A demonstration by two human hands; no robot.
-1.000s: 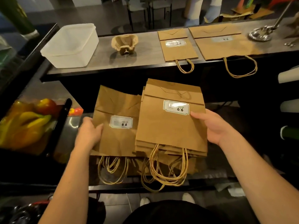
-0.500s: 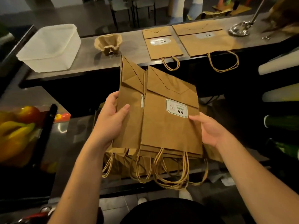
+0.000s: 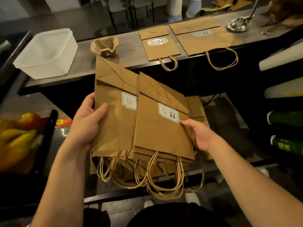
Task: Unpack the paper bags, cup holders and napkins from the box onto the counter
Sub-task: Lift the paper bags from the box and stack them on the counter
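The desk (image 3: 127,51) at 12 o'clock carries two flat paper bags (image 3: 161,45). At centre, the left hand (image 3: 85,126) and right hand (image 3: 200,136) hold a bag stack (image 3: 147,122), fingers pinching its side edges.

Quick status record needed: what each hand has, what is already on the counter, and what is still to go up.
left hand: grips the left stack of paper bags
right hand: holds the right stack of bags at its edge
held stacks: lifted, tilted, handles hanging down
counter: small flat bag, large flat bag, cup holder, white tub
still below: more bags under the held ones
napkins: none visible
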